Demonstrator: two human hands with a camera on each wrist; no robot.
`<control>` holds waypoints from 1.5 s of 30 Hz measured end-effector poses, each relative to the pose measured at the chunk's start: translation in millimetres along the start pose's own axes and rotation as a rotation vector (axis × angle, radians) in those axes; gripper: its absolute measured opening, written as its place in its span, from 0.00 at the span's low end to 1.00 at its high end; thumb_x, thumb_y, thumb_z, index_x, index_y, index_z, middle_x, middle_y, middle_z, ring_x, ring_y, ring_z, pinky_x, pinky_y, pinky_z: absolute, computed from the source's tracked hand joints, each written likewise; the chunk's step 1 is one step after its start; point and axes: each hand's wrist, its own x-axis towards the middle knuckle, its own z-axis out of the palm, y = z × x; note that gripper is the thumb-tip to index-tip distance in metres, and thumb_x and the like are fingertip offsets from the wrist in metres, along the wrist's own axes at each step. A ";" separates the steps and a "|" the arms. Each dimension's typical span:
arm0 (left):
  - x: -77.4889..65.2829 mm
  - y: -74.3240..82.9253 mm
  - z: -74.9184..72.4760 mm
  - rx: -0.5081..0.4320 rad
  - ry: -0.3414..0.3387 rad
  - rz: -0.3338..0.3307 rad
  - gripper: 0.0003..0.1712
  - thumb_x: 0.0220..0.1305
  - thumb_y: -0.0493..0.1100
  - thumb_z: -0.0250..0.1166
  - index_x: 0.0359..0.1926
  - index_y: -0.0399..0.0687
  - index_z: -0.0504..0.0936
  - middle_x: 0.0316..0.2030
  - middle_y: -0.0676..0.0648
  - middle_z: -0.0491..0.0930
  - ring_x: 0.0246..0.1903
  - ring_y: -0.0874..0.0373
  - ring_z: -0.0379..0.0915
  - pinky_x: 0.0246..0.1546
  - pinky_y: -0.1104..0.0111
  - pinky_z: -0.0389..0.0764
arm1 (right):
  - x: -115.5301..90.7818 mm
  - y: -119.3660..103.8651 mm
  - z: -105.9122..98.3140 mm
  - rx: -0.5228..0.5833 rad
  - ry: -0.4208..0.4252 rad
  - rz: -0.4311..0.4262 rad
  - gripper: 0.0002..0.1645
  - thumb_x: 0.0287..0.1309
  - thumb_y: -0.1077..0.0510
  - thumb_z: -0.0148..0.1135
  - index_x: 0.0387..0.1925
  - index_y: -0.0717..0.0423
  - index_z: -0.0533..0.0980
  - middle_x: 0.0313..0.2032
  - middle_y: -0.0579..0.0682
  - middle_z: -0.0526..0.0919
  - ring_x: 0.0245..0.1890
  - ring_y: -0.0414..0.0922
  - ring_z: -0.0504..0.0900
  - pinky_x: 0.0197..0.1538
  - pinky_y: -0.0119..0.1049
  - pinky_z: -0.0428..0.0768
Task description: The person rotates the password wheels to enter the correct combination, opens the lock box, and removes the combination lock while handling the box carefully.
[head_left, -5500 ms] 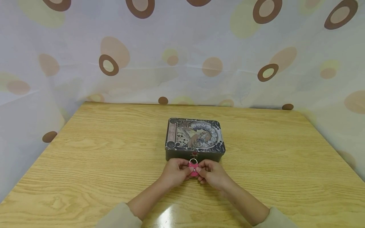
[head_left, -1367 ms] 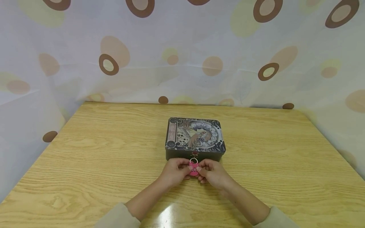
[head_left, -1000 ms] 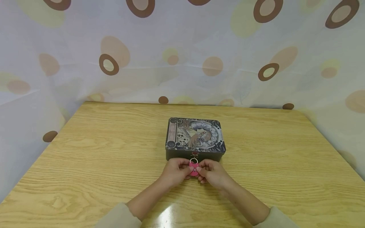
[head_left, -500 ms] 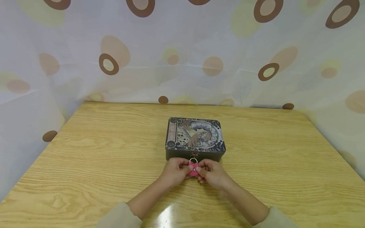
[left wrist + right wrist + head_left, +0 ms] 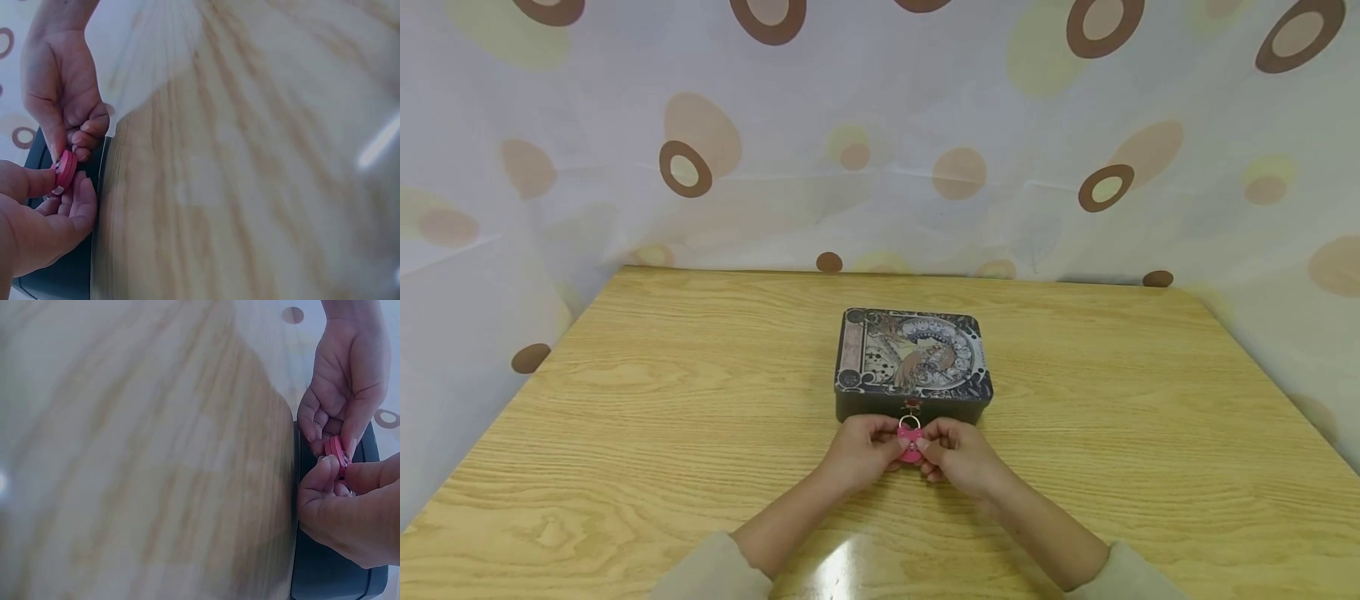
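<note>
A pink combination padlock [image 5: 910, 456] with a silver shackle [image 5: 909, 419] hangs at the red-and-metal clasp [image 5: 912, 405] on the front of a dark tin box [image 5: 917, 358]. From the left, my left hand [image 5: 859, 454] pinches the padlock's body between thumb and fingers. My right hand [image 5: 961, 457] pinches its other side, thumb on the face by the small number dials. Both wrist views show the padlock [image 5: 65, 172] edge-on, between the two hands and close to the box's dark side [image 5: 331, 569]. The thumbs partly cover its face.
The box stands on a wood-grain table [image 5: 662, 400], its lid printed with an ornate picture. Behind the table hangs a pale curtain [image 5: 880, 150] patterned with brown and yellow ovals. A bright light reflection lies on the tabletop near the front.
Both hands stay on the padlock, and the box has not moved. The thumbs shift slightly over the dials, and the padlock's body moves only a little.
</note>
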 end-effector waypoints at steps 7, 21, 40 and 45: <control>0.7 -0.9 0.9 -0.006 0.011 -0.007 0.12 0.58 0.29 0.58 0.42 0.22 0.77 0.32 0.33 0.82 0.26 0.60 0.78 0.30 0.70 0.83 | 0.7 0.1 -0.7 0.001 -0.013 -0.005 0.06 0.62 0.67 0.48 0.35 0.70 0.69 0.22 0.47 0.72 0.23 0.38 0.72 0.29 0.27 0.76; 1.1 -0.4 1.0 -0.011 0.014 -0.031 0.13 0.61 0.31 0.56 0.42 0.22 0.77 0.34 0.32 0.82 0.26 0.58 0.79 0.30 0.70 0.83 | -0.1 -0.1 -0.3 -0.017 -0.008 -0.012 0.07 0.62 0.67 0.49 0.36 0.71 0.70 0.22 0.47 0.73 0.23 0.38 0.72 0.29 0.27 0.76; -0.7 1.1 -1.6 -0.051 -0.014 -0.049 0.15 0.62 0.31 0.54 0.47 0.21 0.74 0.39 0.30 0.80 0.29 0.54 0.80 0.32 0.68 0.84 | -1.4 -1.5 -0.6 -0.017 0.003 -0.002 0.07 0.62 0.66 0.49 0.37 0.70 0.70 0.22 0.48 0.73 0.23 0.38 0.73 0.30 0.28 0.77; 0.2 -1.3 -1.0 -0.021 -0.004 -0.022 0.15 0.60 0.32 0.58 0.45 0.22 0.76 0.36 0.32 0.81 0.29 0.55 0.80 0.32 0.68 0.84 | -0.9 -1.5 -0.3 -0.010 -0.001 0.001 0.07 0.62 0.66 0.49 0.37 0.70 0.70 0.22 0.48 0.73 0.23 0.38 0.73 0.30 0.28 0.77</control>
